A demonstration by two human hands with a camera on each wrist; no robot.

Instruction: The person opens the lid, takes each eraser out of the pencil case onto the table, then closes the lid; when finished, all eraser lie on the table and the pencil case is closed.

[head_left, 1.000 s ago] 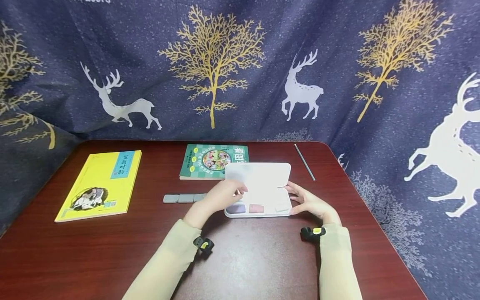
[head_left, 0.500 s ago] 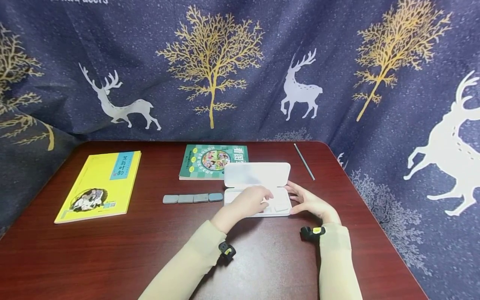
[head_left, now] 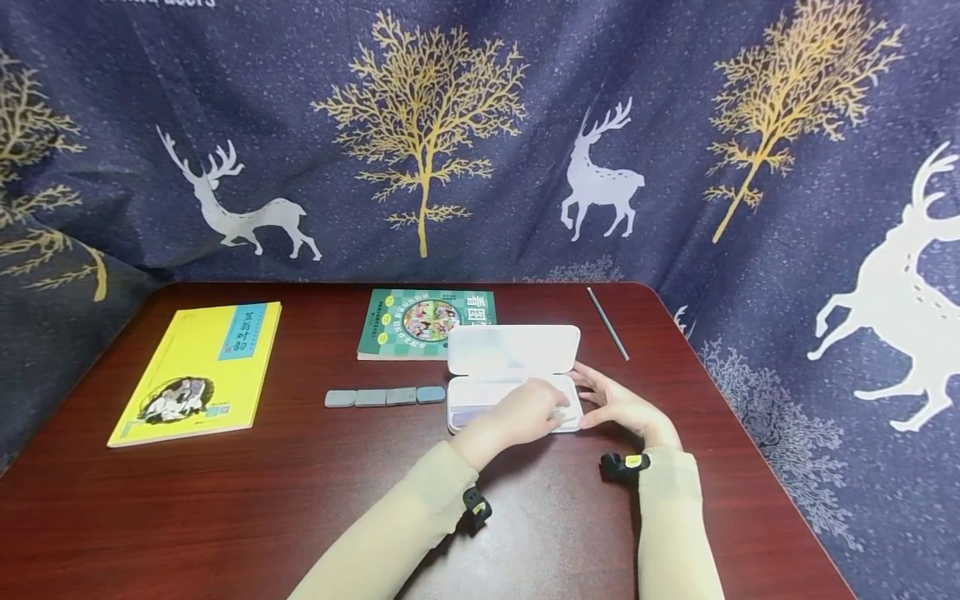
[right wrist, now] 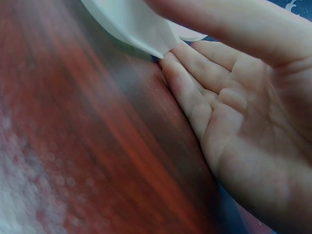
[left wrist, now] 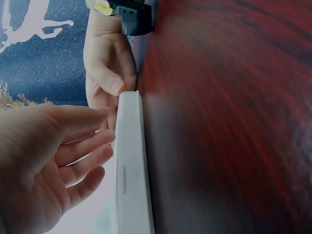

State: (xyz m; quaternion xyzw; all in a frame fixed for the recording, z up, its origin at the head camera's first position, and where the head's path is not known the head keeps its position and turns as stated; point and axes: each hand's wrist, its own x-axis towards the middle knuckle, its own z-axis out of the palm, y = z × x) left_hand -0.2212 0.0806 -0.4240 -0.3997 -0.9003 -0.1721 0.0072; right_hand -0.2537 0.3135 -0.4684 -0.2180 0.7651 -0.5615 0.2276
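A white pencil case [head_left: 471, 392] lies on the table with its lid [head_left: 513, 348] raised. My left hand [head_left: 528, 410] reaches over the case, fingertips down at a small white block [head_left: 562, 413] near its right end. In the left wrist view, the thumb and bent fingers are beside the case's front wall [left wrist: 130, 161]; whether they pinch the block is hidden. A purple block [head_left: 467, 415] shows at the case's left. My right hand [head_left: 621, 407] holds the case's right end, thumb at the front corner, fingers farther back. In the right wrist view, its fingers touch the case's corner [right wrist: 146, 34].
Left of the case, several small grey-blue blocks [head_left: 386, 397] lie in a row. A green book [head_left: 390, 321] is behind the case, and a yellow book [head_left: 202, 367] lies far left. A grey-green pencil-like stick [head_left: 608, 325] is at back right. Patterned cloth hangs behind the table.
My left hand has moved right, from the case's left part to the white block, baring the end of the grey-blue row. My right hand has stayed at the case's right end.
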